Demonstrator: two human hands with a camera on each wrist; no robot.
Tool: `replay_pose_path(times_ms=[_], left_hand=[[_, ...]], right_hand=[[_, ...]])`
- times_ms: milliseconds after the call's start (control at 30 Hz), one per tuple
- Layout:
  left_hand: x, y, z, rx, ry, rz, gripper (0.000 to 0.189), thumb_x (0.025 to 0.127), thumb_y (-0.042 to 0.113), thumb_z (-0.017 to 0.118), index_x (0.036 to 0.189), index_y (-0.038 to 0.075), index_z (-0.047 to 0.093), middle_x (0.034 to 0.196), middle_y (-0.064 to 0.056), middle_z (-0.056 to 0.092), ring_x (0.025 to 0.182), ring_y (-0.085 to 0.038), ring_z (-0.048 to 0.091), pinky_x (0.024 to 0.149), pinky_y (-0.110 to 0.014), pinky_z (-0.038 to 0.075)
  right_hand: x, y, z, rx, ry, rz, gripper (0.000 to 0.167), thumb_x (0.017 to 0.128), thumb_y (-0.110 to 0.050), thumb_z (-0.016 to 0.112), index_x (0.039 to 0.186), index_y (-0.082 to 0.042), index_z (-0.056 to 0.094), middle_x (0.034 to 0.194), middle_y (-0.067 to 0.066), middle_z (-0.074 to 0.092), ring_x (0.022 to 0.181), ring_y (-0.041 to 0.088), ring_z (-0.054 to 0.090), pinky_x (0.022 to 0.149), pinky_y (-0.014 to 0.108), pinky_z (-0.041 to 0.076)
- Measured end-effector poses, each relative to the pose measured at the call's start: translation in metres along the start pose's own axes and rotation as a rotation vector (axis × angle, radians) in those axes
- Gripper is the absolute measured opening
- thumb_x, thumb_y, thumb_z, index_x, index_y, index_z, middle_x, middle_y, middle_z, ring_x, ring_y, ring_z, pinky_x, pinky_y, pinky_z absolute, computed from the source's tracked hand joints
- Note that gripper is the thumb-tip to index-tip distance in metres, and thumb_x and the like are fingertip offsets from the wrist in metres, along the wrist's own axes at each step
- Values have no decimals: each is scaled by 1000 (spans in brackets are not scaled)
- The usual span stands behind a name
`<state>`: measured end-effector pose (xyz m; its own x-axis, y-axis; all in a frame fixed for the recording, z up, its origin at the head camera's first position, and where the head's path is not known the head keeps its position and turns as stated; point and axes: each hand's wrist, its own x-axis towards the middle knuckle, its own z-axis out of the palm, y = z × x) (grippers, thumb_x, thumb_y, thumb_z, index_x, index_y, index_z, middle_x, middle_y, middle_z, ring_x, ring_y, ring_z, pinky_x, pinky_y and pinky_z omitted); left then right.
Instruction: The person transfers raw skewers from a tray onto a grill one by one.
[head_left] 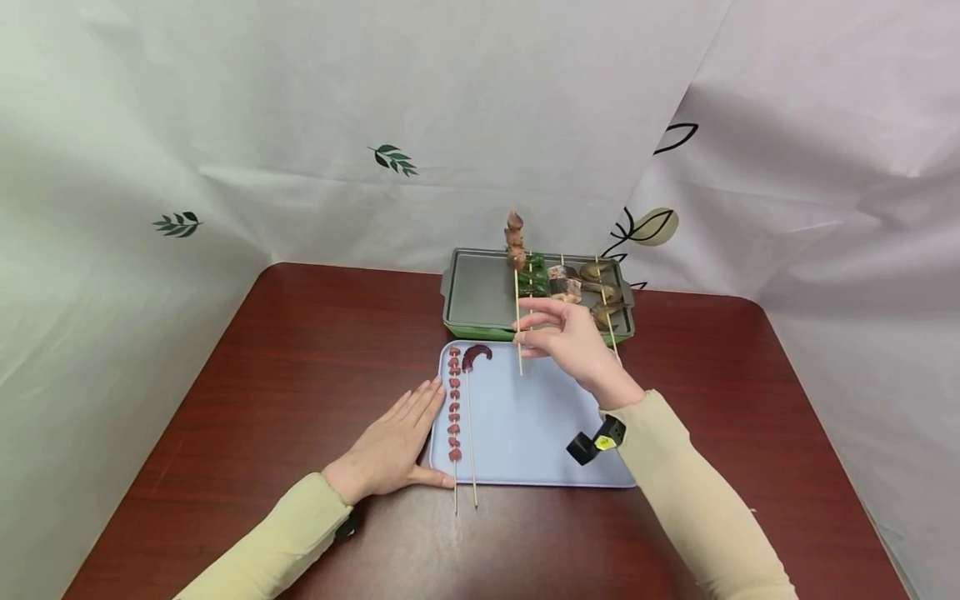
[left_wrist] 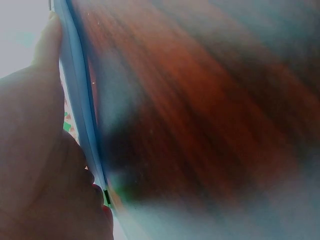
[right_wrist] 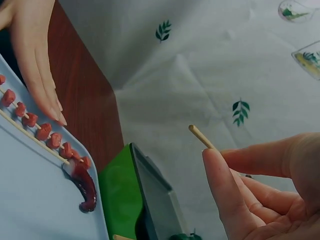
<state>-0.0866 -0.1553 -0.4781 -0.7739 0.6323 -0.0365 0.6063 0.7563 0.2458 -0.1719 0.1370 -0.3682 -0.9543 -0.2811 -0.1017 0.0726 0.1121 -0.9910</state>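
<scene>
My right hand (head_left: 558,337) pinches the stick of a skewer of brown meat chunks (head_left: 514,242), held upright over the near edge of the grill pan (head_left: 480,292). In the right wrist view the bare stick end (right_wrist: 200,136) pokes out between thumb and fingers. My left hand (head_left: 393,442) lies with straight fingers along the left edge of the pale blue tray (head_left: 532,433), thumb at its near corner. On the tray's left side rest a skewer of small red meat pieces (head_left: 454,407) and a skewer with a curled dark red tentacle-like piece (head_left: 474,357).
The grill pan, green below, holds a green pepper-like skewer (head_left: 533,279), a skewer of pale and dark chunks (head_left: 565,285) and a brownish skewer (head_left: 602,292). It stands behind the tray on a dark red wooden table (head_left: 322,350). White leaf-patterned cloth (head_left: 450,125) hangs behind.
</scene>
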Motion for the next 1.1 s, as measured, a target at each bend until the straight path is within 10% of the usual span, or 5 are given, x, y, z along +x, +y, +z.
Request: replay_pose_path(times_ms=[1100], left_hand=[[0, 1, -1, -11, 0, -4, 124, 80, 79, 63, 158, -8, 21, 165, -23, 17, 152, -35, 15, 122, -47, 16]], right_hand=[[41, 24, 24, -81, 115, 245, 48, 96, 8, 63, 143, 4, 54, 114, 23, 69, 97, 30, 71, 79, 33, 60]])
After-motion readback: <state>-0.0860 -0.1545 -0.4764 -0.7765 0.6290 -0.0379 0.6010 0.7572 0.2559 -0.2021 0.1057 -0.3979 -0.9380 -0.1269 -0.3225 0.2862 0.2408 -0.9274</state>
